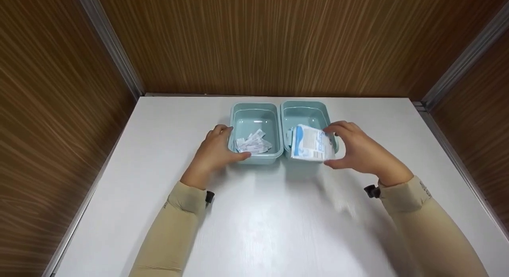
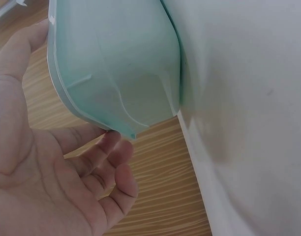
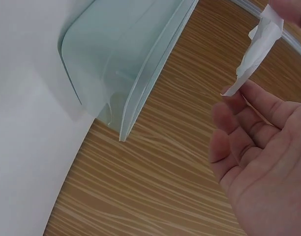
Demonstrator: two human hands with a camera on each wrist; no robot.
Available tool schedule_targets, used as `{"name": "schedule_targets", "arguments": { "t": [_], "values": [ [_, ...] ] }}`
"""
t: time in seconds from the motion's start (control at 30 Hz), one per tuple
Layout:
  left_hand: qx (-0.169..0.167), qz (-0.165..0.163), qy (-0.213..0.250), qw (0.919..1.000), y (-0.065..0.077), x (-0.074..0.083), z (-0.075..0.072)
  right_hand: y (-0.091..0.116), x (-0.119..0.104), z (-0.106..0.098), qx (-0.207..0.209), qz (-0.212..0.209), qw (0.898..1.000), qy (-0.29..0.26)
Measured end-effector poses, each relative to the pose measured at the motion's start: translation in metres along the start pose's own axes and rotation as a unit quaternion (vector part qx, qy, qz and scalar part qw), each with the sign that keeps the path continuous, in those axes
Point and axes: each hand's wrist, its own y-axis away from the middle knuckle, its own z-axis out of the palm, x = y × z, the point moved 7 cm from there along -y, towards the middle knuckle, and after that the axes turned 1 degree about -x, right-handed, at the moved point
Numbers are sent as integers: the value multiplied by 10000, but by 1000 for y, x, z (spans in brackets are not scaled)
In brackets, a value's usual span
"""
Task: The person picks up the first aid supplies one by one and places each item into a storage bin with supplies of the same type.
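My right hand (image 1: 360,151) pinches a white and blue printed packet (image 1: 312,143) with a barcode between thumb and fingers. It is tilted over the near part of the right pale green plastic bin (image 1: 304,104). Edge-on in the right wrist view, the packet (image 3: 258,49) looks thin and creased. At the left bin (image 1: 258,160), my left hand (image 1: 214,149) grips the near left corner, its thumb over the front rim and its fingers at the side. Several small white wrapped sachets (image 1: 254,143) lie in the near half of that bin.
Both bins stand side by side towards the back of the white table (image 1: 254,221). Wood-grain panels (image 1: 254,42) close off the back and both sides, with metal strips (image 1: 115,42) at the corners. The packet hides the right bin's near end.
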Motion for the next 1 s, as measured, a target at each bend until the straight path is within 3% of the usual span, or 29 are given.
{"name": "schedule_targets", "arguments": {
  "t": [0.2,0.63,1.0],
  "values": [
    [22,-33,-47,10000,2,-2,2,-19,11,-2,83,78,9998,-155],
    [-12,-134,49,9999,7,-1,6,-49,42,5,-133,877,9953,-390],
    [-26,-108,79,9999,9,1,9,-58,59,14,-188,900,9957,-99]
  ]
}}
